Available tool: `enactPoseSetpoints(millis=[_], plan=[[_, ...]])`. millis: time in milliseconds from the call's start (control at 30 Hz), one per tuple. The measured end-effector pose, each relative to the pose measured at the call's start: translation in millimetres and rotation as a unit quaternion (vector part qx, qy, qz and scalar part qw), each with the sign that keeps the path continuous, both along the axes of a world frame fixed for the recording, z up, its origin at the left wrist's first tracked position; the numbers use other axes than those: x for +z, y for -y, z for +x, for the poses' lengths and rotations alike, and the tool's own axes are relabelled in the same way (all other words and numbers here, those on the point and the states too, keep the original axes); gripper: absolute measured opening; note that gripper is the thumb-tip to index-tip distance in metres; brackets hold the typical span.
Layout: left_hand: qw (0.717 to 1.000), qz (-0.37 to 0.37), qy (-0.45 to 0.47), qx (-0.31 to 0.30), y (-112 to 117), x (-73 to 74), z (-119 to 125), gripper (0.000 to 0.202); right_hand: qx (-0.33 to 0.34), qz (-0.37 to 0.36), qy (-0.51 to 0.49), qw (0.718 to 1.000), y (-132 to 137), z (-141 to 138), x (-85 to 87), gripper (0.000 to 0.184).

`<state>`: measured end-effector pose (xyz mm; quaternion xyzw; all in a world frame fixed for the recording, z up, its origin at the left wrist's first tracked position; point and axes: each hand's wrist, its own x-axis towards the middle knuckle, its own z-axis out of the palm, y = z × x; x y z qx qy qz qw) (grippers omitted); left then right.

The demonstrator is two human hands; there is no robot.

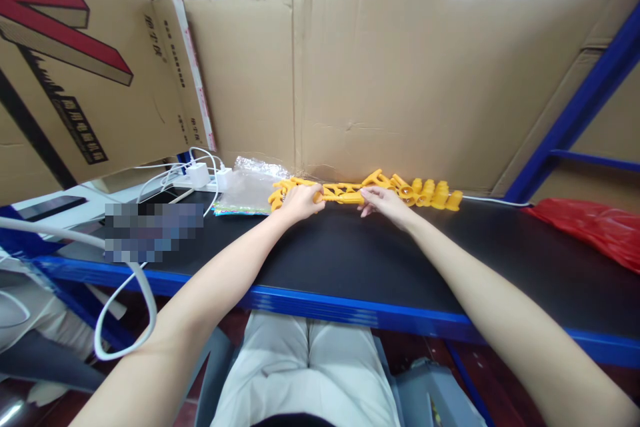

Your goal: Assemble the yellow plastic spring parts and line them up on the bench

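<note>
Through the head camera I am seeing both bare hands working near the back of the black table (350, 257), arms reaching forward over its blue edge (320, 303). My left hand (299, 202) is closing its fingers on the left end of a yellow piece (347, 199), and my right hand (380, 203) is pinching the right end between thumb and fingers. The piece is lying crosswise between the two hands; I cannot tell from here whether it is touching the tabletop.

Just behind it, more yellow parts (379, 177) are lying in a row near the cardboard wall (400, 80), some showing beyond the left hand. To the right of the right hand, yellow cups (440, 195) are standing close together.

Left of the left hand, a clear bag (245, 188) is lying beside the yellow parts, and farther left, white plugs (197, 175) are sitting among tangled cables. A thing nearer the front left is showing only as blurred blocks, so I am not naming it. A printed carton (115, 100) is rising over that side. Well off to the right, a red bag (593, 225) is lying crumpled on the table.
</note>
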<state>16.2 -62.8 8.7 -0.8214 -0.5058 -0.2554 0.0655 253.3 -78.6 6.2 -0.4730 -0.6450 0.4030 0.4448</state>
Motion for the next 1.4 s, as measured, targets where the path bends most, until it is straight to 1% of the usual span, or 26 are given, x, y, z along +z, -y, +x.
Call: enactPoseSetpoints(millis=[67, 133, 167, 233, 267, 300, 467, 667, 833, 933, 967, 1100, 1200, 1400], plan=[[1.0, -0.004, -0.005, 0.004, 0, 0.0, 0, 0.029, -0.002, 0.001, 0.009, 1.0, 0, 0, -0.5, 0.036], [1.0, -0.006, -0.006, 0.005, 0, -0.1, -1, 0.029, 0.019, -0.014, 0.021, 1.0, 0, 2, 0.0, 0.037], [1.0, -0.008, -0.004, 0.004, 0, 0.0, -1, 0.03, 0.036, -0.021, 0.026, 0.999, 1, 3, 0.4, 0.04], [1.0, -0.012, -0.002, 0.004, 0, 0.2, -1, 0.03, 0.071, -0.025, 0.031, 0.997, 1, 6, 0.7, 0.052], [1.0, -0.015, -0.001, 0.006, 0, 0.3, -1, 0.029, 0.079, -0.02, 0.033, 0.996, 1, 7, 0.6, 0.057], [1.0, -0.017, 0.0, 0.008, 0, 0.5, -1, 0.029, 0.081, -0.012, 0.034, 0.996, 1, 8, 0.3, 0.057], [1.0, -0.012, 0.004, 0.007, 1, 1.0, 1, 0.03, 0.06, 0.004, 0.044, 0.997, 2, 8, 2.0, 0.038], [1.0, -0.007, 0.004, 0.006, 1, -0.1, 0, 0.029, 0.041, 0.008, 0.066, 0.997, 8, 1, 7.0, 0.043], [1.0, -0.016, 0.011, 0.01, 0, -0.4, 0, 0.03, 0.032, 0.003, 0.067, 0.997, 6, -2, 4.4, 0.043], [1.0, -0.022, 0.019, 0.007, -1, -0.2, 0, 0.031, 0.027, 0.009, 0.063, 0.998, 4, -1, 3.3, 0.04], [0.999, -0.024, 0.021, 0.005, -1, -0.1, 0, 0.031, 0.032, 0.014, 0.063, 0.997, 4, 0, 3.1, 0.04], [0.999, -0.029, 0.024, 0.003, -2, 0.4, 0, 0.031, 0.077, 0.04, 0.069, 0.994, 2, 3, 2.4, 0.055], [0.999, -0.027, 0.021, 0.006, -1, 0.7, 0, 0.031, 0.083, 0.046, 0.072, 0.993, 1, 5, 2.0, 0.052], [0.999, -0.028, 0.014, 0.015, 0, 1.2, 1, 0.032, 0.057, 0.043, 0.079, 0.994, 3, 4, 3.2, 0.046]])
